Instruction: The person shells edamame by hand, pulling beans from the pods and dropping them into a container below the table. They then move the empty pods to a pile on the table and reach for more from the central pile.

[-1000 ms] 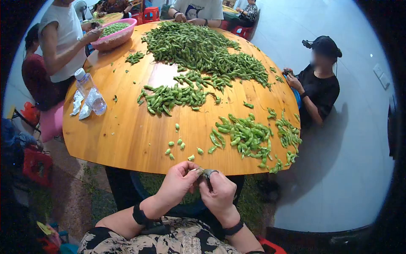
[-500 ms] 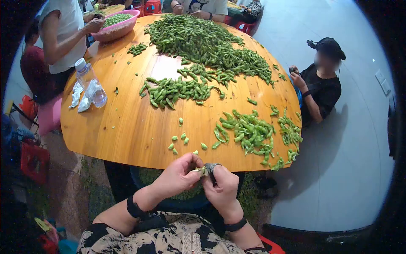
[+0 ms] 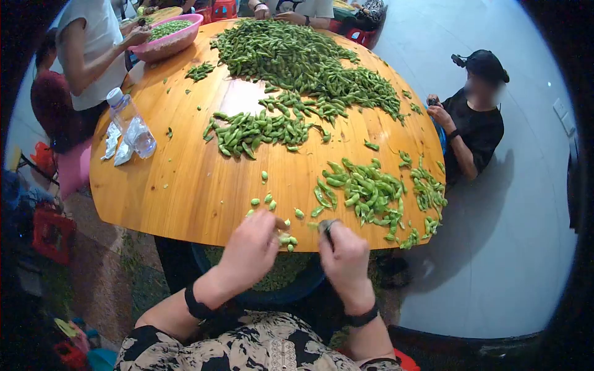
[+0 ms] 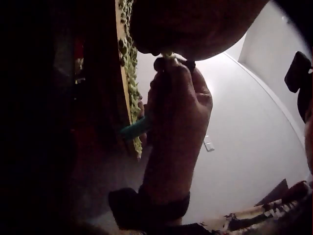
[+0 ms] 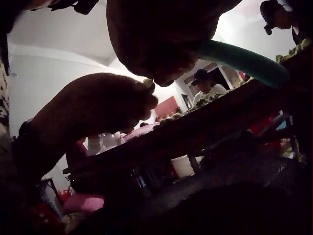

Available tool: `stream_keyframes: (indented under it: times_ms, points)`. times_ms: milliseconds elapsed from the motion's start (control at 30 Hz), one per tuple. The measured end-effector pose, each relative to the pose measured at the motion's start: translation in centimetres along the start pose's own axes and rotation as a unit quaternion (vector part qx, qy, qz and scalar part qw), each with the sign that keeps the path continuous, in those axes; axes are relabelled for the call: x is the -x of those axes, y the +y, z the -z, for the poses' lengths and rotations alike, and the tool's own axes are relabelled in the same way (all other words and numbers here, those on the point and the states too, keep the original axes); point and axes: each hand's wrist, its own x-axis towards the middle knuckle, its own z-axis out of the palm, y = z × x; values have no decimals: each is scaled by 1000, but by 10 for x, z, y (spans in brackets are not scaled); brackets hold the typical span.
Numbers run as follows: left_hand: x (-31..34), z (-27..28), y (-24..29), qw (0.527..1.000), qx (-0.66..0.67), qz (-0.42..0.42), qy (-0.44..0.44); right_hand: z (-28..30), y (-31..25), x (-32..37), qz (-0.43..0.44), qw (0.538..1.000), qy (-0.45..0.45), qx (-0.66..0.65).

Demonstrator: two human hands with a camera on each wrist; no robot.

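Note:
My left hand [image 3: 250, 244] bends over the table's near edge, fingertips right at several shelled green beans [image 3: 288, 240]. A pale bean [image 5: 147, 82] shows at its fingertips in the right wrist view. Apart from it to the right, my right hand [image 3: 346, 256] has curled fingers, with a dark grey cover [image 3: 328, 226] near thumb and index. It grips a smooth green handle-like thing [image 5: 242, 59], which sticks out of the fist in both wrist views; its other end is hidden. A few more beans [image 3: 265, 177] lie just beyond the left hand.
Light green pods [image 3: 371, 191] are heaped at right, a smaller pile [image 3: 260, 133] mid-table, a big pile [image 3: 291, 62] behind. A plastic bottle [image 3: 139, 133] and crumpled tissues [image 3: 111, 141] stand at left. People sit or stand around the table [image 3: 167, 191]; one holds a pink basin [image 3: 179, 46].
My hands were together over the table edge with a pod between them. They have parted, the right hand moving right, and several beans now show under the left fingers.

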Motion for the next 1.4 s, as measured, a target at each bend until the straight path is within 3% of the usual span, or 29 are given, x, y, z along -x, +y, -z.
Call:
stream_keyframes:
  times_ms: [67,167,400,500,567,700,767,933,1033,1100,1200,1267,1400]
  points:
    - [-8,2,-18,998,-49,-28,21,-4,27,-8,-32,999,11,31]
    - [-22,11,-30,996,-88,11,19,-5,43,-15,-55,996,13,64]
    - [-41,-10,-57,986,-155,17,58,-14,39,-22,-49,997,-35,51]
    - [-42,-17,-54,986,-162,-27,36,-14,49,-23,-29,996,-33,73]
    - [-38,-21,-45,996,-43,-49,-61,-13,50,-23,-45,996,-34,68]
    - [-18,-25,-19,990,-26,-91,-100,-13,49,-24,-59,994,-48,84]
    - [-5,-23,-12,979,11,-113,-169,-12,49,-21,-52,996,-41,57]
    - [9,-9,-5,961,107,-163,-198,5,42,-22,-52,996,-77,13]
    - [-25,23,-10,986,-56,-114,-109,10,36,-24,-88,992,-90,-20]
    - [-61,38,-34,973,-198,-115,-15,13,29,-25,-96,991,-75,-56]
    - [-99,47,-73,948,-296,-117,-2,10,31,-22,-113,983,-52,-133]
    - [-111,48,-86,912,-391,-77,-95,5,35,-17,-121,976,-41,-175]
    - [-114,48,-93,912,-380,-125,-88,3,33,-12,-197,926,-124,-298]
